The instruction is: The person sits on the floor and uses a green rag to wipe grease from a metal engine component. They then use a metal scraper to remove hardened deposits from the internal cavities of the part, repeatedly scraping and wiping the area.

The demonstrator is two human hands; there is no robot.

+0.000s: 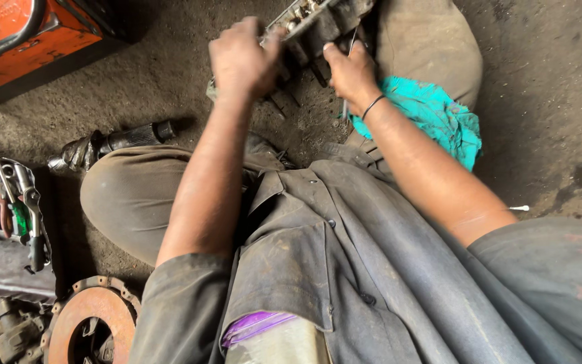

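A greasy metal part is held at the top centre of the frame, its long axis slanting up to the right. It is gripped between both hands, the left hand clenched on its lower-left end, the right hand grasping beneath it.

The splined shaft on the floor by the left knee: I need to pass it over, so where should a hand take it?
Grip the splined shaft around its dark ribbed section, coming down from above. It lies flat on the dirt floor with that end pointing toward the knee; the ribs likely give purchase, while the other end looks lumpy and greasy. Both the left hand and right hand are busy on the metal part.
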